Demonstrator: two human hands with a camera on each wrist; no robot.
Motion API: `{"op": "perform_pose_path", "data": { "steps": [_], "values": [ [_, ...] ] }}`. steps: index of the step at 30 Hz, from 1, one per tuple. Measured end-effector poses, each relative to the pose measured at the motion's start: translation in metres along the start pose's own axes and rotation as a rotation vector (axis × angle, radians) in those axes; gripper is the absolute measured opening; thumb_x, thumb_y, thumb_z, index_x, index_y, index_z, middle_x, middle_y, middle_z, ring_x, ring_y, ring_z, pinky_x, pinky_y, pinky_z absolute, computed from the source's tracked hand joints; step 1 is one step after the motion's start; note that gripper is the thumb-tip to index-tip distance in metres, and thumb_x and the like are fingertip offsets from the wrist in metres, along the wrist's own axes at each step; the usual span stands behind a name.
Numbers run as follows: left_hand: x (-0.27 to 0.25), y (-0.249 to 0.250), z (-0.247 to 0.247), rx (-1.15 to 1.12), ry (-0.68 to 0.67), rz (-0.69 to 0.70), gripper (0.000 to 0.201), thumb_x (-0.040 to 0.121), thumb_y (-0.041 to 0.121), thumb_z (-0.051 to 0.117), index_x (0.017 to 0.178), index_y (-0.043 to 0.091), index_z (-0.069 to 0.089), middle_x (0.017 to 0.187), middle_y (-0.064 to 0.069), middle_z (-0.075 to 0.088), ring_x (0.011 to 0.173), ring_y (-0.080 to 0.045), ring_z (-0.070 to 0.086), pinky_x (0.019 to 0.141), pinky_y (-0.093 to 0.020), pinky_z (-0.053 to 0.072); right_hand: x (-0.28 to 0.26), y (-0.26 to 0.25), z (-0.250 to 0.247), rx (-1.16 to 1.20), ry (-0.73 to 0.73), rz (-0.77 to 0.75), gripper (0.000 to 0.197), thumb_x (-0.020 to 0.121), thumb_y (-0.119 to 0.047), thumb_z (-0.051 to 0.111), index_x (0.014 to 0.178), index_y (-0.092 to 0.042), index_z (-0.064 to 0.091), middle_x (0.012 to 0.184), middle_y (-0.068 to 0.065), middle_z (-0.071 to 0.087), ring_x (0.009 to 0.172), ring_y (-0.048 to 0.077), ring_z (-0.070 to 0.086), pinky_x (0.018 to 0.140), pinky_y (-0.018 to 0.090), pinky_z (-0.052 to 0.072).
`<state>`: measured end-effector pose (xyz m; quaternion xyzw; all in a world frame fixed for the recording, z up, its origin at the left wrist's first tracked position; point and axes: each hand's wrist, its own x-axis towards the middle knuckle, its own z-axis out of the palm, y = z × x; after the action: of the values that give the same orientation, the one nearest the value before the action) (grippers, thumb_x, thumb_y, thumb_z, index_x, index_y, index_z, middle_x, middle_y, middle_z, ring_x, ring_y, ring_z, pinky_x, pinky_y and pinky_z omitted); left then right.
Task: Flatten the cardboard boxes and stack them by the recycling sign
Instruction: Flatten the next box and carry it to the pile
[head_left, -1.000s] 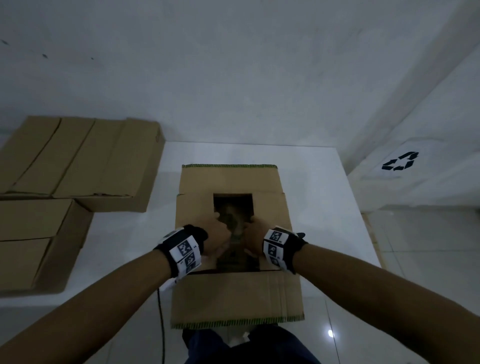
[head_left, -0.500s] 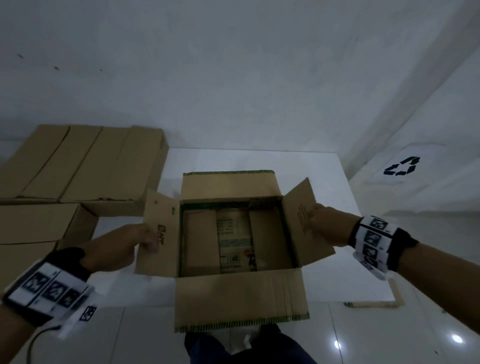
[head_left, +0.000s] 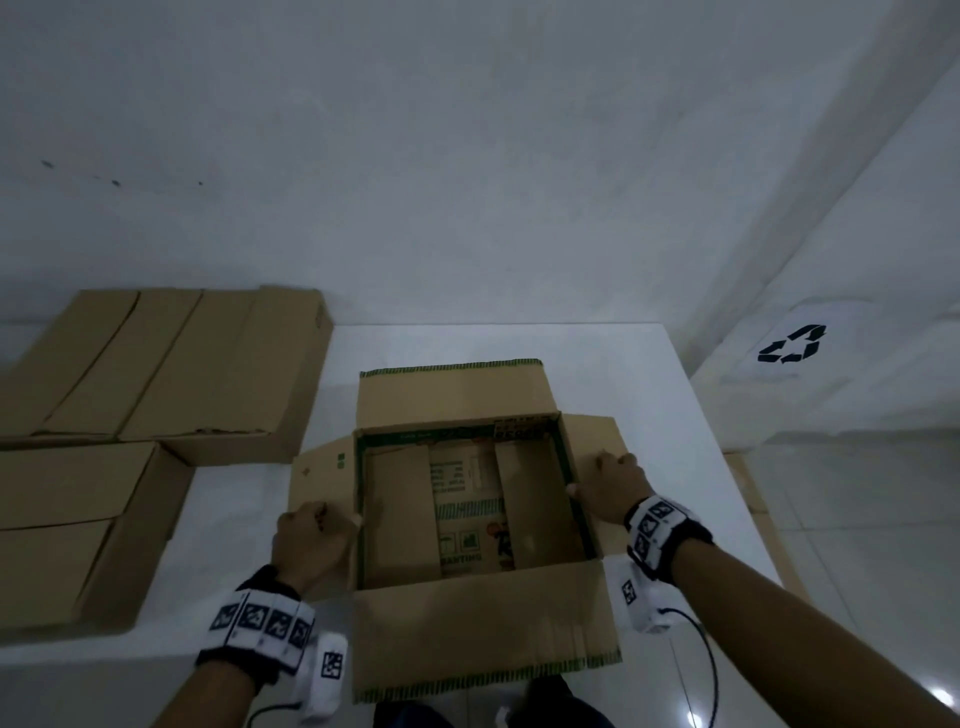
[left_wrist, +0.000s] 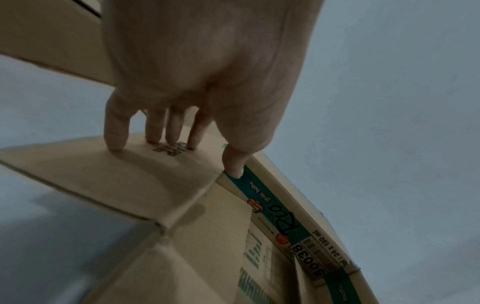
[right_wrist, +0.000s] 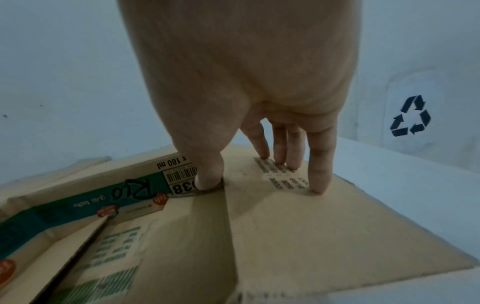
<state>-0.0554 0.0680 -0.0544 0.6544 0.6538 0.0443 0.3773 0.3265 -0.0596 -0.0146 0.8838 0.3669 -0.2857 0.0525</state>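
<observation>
An open printed cardboard box stands on the white table with all its top flaps folded outward. My left hand presses its fingertips on the left flap, thumb on the green-banded rim. My right hand presses its fingertips on the right flap, thumb at the fold. Inside, the bottom flaps lie closed. The recycling sign hangs on the wall to the right, also in the right wrist view.
Two closed plain cardboard boxes sit on the table's left side, one at the back and one nearer. A piece of cardboard shows past the table's right edge, above the tiled floor.
A second ago both hands were in the box's top opening. They pulled the side flaps apart, and now press them down flatter, closer to the box.
</observation>
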Motion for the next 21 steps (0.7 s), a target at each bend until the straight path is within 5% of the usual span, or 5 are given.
{"op": "perform_pose_path", "data": {
  "steps": [4, 7, 10, 15, 21],
  "values": [
    [0.001, 0.021, 0.006, 0.107, -0.041, -0.055, 0.048, 0.087, 0.042, 0.064, 0.122, 0.009, 0.062, 0.13, -0.013, 0.059, 0.119, -0.032, 0.055, 0.097, -0.033, 0.043, 0.008, -0.01, 0.01, 0.025, 0.01, 0.037, 0.055, 0.092, -0.045, 0.053, 0.129, -0.005, 0.048, 0.133, 0.018, 0.049, 0.115, 0.03, 0.052, 0.092, 0.036, 0.048],
    [0.005, 0.026, 0.006, 0.145, -0.064, -0.053, 0.021, 0.087, 0.031, 0.062, 0.079, 0.013, 0.068, 0.091, -0.009, 0.071, 0.09, -0.027, 0.066, 0.073, -0.027, 0.048, 0.009, -0.021, 0.016, 0.029, 0.03, 0.027, 0.025, 0.096, -0.022, 0.049, 0.077, -0.008, 0.053, 0.113, 0.013, 0.065, 0.081, 0.021, 0.054, 0.069, 0.025, 0.047],
    [0.006, 0.026, 0.009, 0.054, -0.058, -0.078, 0.034, 0.081, 0.014, 0.06, 0.05, 0.012, 0.045, 0.057, -0.008, 0.06, 0.066, -0.031, 0.066, 0.06, -0.027, 0.048, 0.007, -0.027, 0.019, 0.032, 0.05, 0.023, 0.033, 0.094, -0.013, 0.05, 0.064, -0.013, 0.037, 0.103, 0.013, 0.065, 0.075, 0.021, 0.052, 0.067, 0.024, 0.046],
    [0.005, 0.02, 0.008, 0.005, -0.153, -0.087, 0.01, 0.074, 0.009, 0.06, 0.067, 0.002, 0.06, 0.073, -0.019, 0.069, 0.069, -0.032, 0.068, 0.068, -0.038, 0.06, 0.004, -0.022, 0.027, 0.058, 0.037, 0.016, 0.027, 0.09, -0.011, 0.049, 0.065, -0.012, 0.04, 0.07, 0.001, 0.046, 0.061, 0.016, 0.048, 0.06, 0.027, 0.045],
    [0.013, 0.026, 0.002, 0.182, -0.178, -0.077, 0.023, 0.077, 0.025, 0.065, 0.093, 0.009, 0.066, 0.104, -0.012, 0.066, 0.096, -0.031, 0.062, 0.078, -0.03, 0.05, -0.002, -0.01, 0.02, 0.143, 0.048, 0.041, 0.017, 0.09, -0.017, 0.049, 0.074, -0.011, 0.048, 0.091, 0.009, 0.061, 0.078, 0.024, 0.055, 0.069, 0.028, 0.049]
  ]
}}
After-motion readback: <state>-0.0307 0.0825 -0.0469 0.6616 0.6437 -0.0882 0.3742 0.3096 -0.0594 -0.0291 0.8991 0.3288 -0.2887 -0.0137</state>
